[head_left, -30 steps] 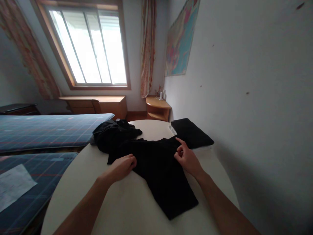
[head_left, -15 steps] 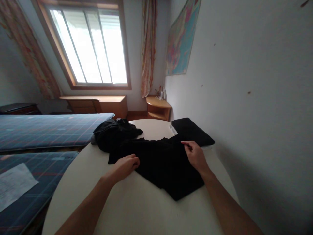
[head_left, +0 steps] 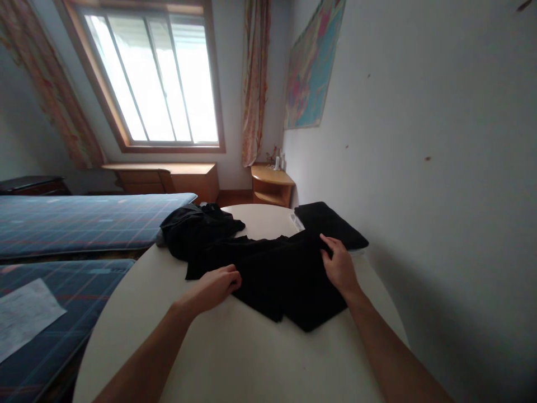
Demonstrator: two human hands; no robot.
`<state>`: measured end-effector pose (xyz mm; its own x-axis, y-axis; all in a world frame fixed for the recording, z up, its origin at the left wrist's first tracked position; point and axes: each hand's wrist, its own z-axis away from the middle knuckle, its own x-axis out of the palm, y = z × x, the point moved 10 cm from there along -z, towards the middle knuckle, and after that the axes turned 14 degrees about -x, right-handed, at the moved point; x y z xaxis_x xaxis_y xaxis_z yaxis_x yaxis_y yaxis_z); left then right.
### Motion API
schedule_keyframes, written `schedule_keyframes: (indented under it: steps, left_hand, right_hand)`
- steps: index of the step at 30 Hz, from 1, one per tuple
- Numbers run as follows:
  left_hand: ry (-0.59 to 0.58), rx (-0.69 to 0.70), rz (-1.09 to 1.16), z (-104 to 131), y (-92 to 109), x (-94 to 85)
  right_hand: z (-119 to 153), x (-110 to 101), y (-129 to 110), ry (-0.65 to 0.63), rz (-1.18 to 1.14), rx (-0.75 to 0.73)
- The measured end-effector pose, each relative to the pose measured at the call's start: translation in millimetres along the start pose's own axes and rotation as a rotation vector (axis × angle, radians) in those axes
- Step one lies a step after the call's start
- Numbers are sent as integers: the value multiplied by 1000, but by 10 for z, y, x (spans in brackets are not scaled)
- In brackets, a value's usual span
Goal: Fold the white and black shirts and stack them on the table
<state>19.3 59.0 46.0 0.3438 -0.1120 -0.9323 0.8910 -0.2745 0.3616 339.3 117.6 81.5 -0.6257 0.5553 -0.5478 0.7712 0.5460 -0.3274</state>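
Note:
A black garment (head_left: pixel 277 274) lies spread across the white round table (head_left: pixel 235 358), with one corner pointing toward me. Its exact kind cannot be made out. My left hand (head_left: pixel 220 282) is at the garment's near left edge, fingers curled closed on the cloth. At the right side rests my right hand (head_left: pixel 339 266), index finger and thumb apart, touching or just over the fabric. Beyond it is a folded black cloth (head_left: pixel 331 224) at the table's right edge. A heap of dark clothing (head_left: pixel 193 226) sits at the left, against the garment's far left end.
A white wall (head_left: pixel 440 224) runs close along the table's right side. To the left are two plaid mattresses (head_left: pixel 92 224), the nearer one with a sheet of paper (head_left: pixel 29 313) on it. A wooden corner shelf (head_left: pixel 272 179) stands behind the table.
My right hand has shifted slightly right and its finger and thumb have parted. The garment's near corner has drawn a little away from me. My left hand has barely moved.

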Motion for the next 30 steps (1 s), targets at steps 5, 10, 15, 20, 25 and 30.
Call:
schedule_keyframes:
  steps: [5, 10, 15, 20, 25, 30]
  left_hand:
    - [141, 57, 224, 25, 41, -299]
    - [129, 83, 281, 75, 98, -390]
    - [10, 33, 154, 101, 96, -231]
    - [-123, 37, 129, 133, 210, -37]
    - [-98, 50, 142, 98, 246, -62]
    - [184, -72, 331, -23, 32, -372]
  right_hand:
    - [19, -45, 86, 33, 35, 18]
    - [39, -39, 120, 33, 42, 18]
    - [33, -45, 103, 37, 22, 1]
    - [37, -19, 73, 27, 17, -29]
    - [29, -29, 64, 26, 75, -19]
    - [-62, -64, -457, -11, 59, -150]
